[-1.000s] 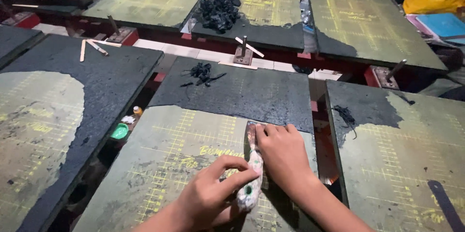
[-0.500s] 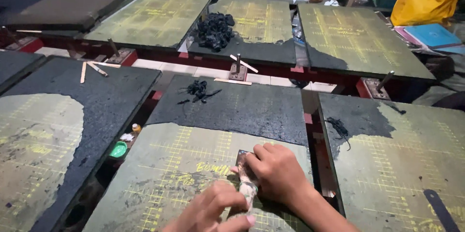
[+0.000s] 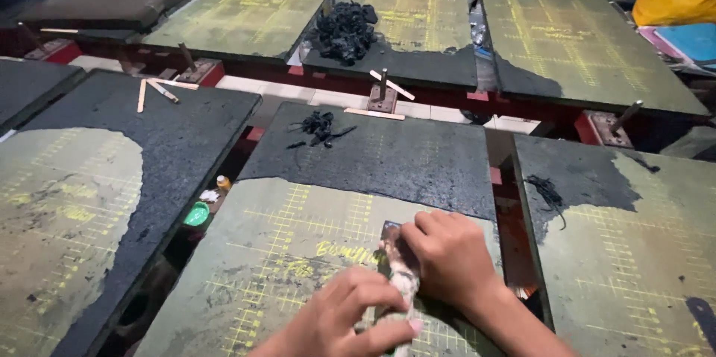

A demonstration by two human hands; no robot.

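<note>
Both hands worked at the lower centre of the frame on the middle board (image 3: 298, 252), a flat olive-green platen marked with a yellow grid. The right hand (image 3: 447, 256) had its fingers curled together and clamped over the head of a scraper (image 3: 399, 264); its blade end showed just above the knuckles, close to the ragged edge of the black coating (image 3: 388, 155). The left hand (image 3: 350, 320) gripped the pale, stained handle lower down, fingers wrapped shut round it.

The coating covered the upper half of the board; the lower half lay bare. Small heap of black scrapings (image 3: 321, 127) near the board's top edge. Larger heap (image 3: 344, 29) on a board in the upper centre. Wooden sticks (image 3: 153, 90) on the left board, upper left. Green cap (image 3: 197, 214) in the gap left of the middle board.

Judgement: scraping step in hand, roughly half done on this board. The next move likely calls for a firm two-handed push, blade low, into the coating edge.
</note>
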